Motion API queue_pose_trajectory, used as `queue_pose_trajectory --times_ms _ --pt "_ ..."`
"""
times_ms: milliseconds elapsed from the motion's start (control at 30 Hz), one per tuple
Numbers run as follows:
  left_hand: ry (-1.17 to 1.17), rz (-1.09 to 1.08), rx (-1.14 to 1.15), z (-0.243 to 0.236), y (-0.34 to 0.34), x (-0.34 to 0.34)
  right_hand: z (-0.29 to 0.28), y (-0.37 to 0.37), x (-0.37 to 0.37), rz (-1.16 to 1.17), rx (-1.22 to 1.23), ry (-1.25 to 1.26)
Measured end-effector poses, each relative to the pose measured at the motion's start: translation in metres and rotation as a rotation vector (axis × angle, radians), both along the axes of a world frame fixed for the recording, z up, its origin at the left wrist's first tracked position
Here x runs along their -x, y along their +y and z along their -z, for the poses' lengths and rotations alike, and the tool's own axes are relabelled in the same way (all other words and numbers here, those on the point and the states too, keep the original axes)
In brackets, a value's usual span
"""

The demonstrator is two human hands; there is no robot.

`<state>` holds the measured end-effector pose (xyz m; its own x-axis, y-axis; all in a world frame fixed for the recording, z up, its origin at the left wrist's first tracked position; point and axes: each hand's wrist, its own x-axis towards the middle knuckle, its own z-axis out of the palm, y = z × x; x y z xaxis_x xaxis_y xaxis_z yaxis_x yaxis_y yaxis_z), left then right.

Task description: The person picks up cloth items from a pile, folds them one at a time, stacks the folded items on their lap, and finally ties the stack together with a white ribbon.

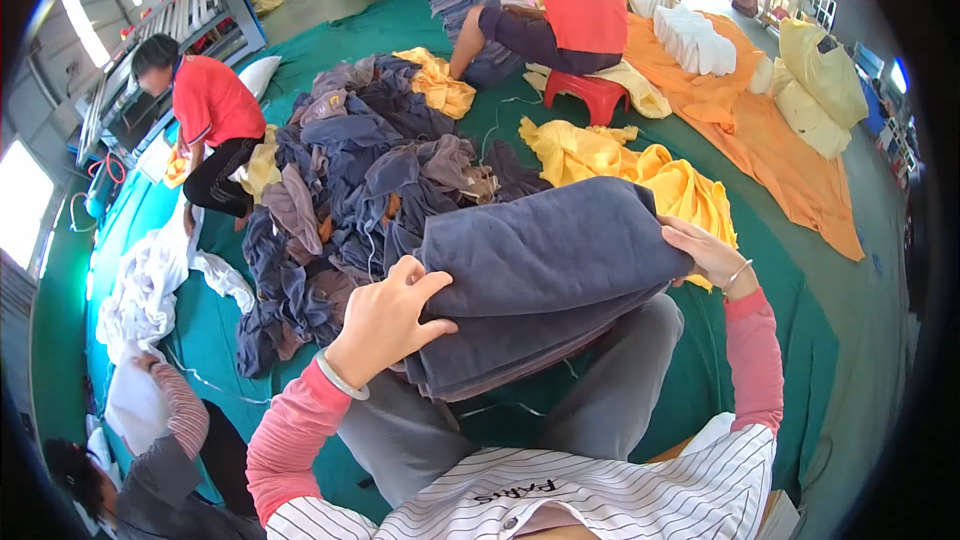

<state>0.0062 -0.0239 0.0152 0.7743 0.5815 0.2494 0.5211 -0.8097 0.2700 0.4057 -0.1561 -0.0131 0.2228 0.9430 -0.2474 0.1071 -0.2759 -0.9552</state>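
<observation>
A thick, folded dark blue-grey cloth (545,250) lies across my raised knees, with more folded layers of the same fabric and a brownish one beneath it. At its left edge, my left hand (390,318) is closed on the cloth, thumb and index finger along the border and the other fingers partly hidden. My right hand (708,254) grips the far right corner, its fingers over the top edge and its thumb out of sight. Just beyond the cloth spreads a big heap of crumpled dark blue and brownish cloths (360,160).
A green ground sheet (790,330) covers the floor. Yellow cloth (650,175) lies beyond my right hand, orange cloth (760,140) farther right. One person (580,0) sits on a red stool (588,95); another (215,110) crouches left, and a third (165,470) handles white cloth lower left.
</observation>
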Motion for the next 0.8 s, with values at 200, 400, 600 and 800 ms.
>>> queue_pose_trajectory --times_ms 200,400,600,800 --pt "-0.307 0.037 -0.119 -0.008 0.013 0.003 -0.026 0.000 0.019 0.134 -0.197 0.325" --pt "-0.302 0.105 -0.021 -0.056 -0.013 0.040 -0.038 0.011 0.024 0.018 -0.373 -0.016" --pt "0.043 -0.050 0.309 -0.039 -0.028 0.071 -0.011 -0.003 0.026 -0.203 -0.093 -0.533" --pt "0.237 -0.222 0.046 0.013 0.061 0.134 -0.063 0.013 0.056 -0.111 -0.312 -0.836"
